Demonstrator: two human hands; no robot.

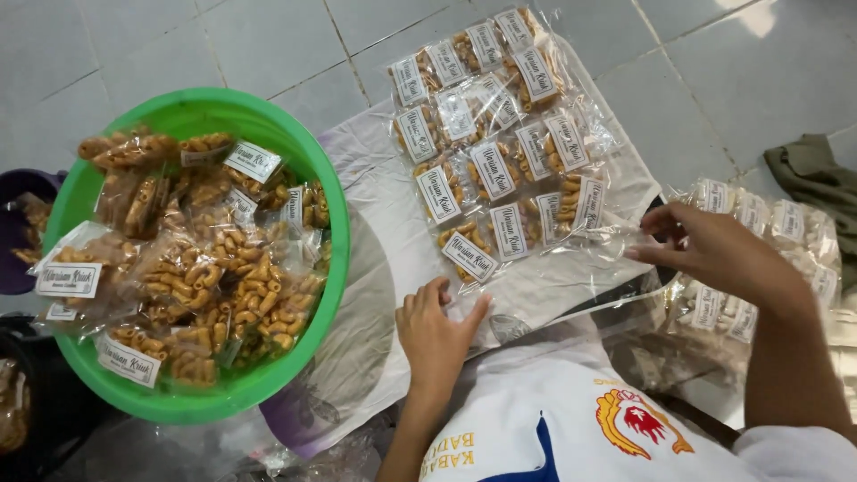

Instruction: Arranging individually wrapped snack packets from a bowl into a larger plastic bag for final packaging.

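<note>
Small snack packets are being laid out in rows inside a large clear plastic bag on the floor.

The left hand [437, 332] is laid flat and open, fingers spread, on the near edge of the clear plastic bag [536, 286], just beside the nearest labelled packet. The right hand [705, 248] is held at the right edge of the same bag, its fingertips [656, 234] pinched on the clear film. Rows of packets [500, 152], each filled with curled orange-brown snacks and fitted with a white label, are seen inside the bag, reaching from the hands to the far side. To the left, a green basin [332, 223] is heaped with more such packets. At the far right, a second pile of paler packets [759, 223] is seen behind the right forearm. Everything rests on a grey tiled floor [178, 45].
</note>
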